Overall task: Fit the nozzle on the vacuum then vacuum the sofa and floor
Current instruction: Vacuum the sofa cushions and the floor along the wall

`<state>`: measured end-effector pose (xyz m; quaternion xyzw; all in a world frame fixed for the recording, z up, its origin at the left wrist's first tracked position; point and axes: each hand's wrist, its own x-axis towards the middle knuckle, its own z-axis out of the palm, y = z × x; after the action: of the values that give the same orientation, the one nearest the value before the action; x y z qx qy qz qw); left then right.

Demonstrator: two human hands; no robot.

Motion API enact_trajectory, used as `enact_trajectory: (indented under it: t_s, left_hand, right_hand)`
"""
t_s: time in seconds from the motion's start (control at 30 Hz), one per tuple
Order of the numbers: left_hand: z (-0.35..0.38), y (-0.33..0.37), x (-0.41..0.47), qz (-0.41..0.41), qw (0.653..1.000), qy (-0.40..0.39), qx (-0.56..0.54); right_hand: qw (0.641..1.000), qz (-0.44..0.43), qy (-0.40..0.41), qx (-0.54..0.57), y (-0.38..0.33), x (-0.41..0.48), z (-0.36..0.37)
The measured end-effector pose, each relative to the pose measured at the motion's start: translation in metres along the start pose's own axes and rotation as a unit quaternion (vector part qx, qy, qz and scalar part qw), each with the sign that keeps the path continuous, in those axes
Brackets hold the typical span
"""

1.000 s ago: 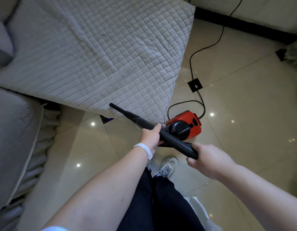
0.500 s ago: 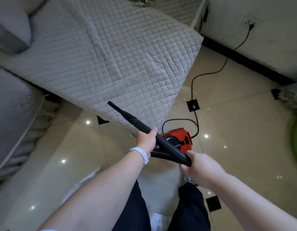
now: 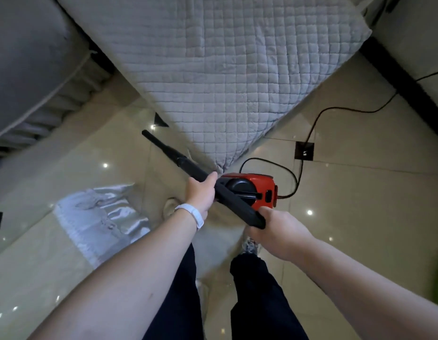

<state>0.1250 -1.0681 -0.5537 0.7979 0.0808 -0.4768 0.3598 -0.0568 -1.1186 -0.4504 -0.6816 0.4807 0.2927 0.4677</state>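
A long black vacuum wand with a narrow nozzle slants from the lower right up to the left, its tip above the floor beside the sofa's quilted corner. My left hand grips the wand at its middle. My right hand grips its rear end. Behind the wand the red and black vacuum body sits on the glossy tile floor. The sofa's grey quilted seat cover fills the top of the view.
A black power cord runs from the vacuum across the floor toward the wall at the right. A grey cushion lies at the left. A silvery crinkled sheet lies on the floor at lower left. My legs and shoes are below.
The view has swung, so the sofa corner now points toward me. The wand's tip has come off the sofa edge and hangs over the floor. Both hands keep their grip.
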Motion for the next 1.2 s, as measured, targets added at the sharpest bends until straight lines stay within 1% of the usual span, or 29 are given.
enact_trajectory:
  t_s: [0.2, 0.4, 0.53, 0.67, 0.8, 0.97, 1.2]
  left_hand:
    - [-0.026, -0.022, 0.027, -0.021, 0.998, 0.034, -0.051]
    - [-0.049, -0.054, 0.080, -0.052, 0.996, 0.028, -0.066]
    - [-0.059, -0.085, 0.119, -0.071, 0.996, 0.026, -0.045]
    - [-0.063, -0.114, 0.151, -0.089, 0.995, 0.010, -0.035]
    - [-0.061, -0.142, 0.186, -0.095, 0.995, 0.013, -0.022]
    - [-0.055, -0.167, 0.225, -0.094, 0.995, 0.014, -0.020]
    - [-0.057, -0.183, 0.267, -0.091, 0.995, 0.029, -0.034]
  right_hand:
    - [1.000, -0.015, -0.020, -0.012, -0.015, 0.031, 0.034]
    - [0.999, -0.001, -0.020, -0.032, -0.032, 0.074, 0.081]
    - [0.998, 0.013, -0.024, -0.052, -0.032, 0.109, 0.116]
    - [0.998, 0.032, -0.040, -0.026, -0.030, 0.137, 0.144]
    - [0.998, 0.047, -0.050, -0.015, -0.026, 0.166, 0.172]
    - [0.997, 0.062, -0.043, -0.009, -0.022, 0.204, 0.198]
    - [0.998, 0.042, -0.050, -0.020, -0.023, 0.246, 0.213]
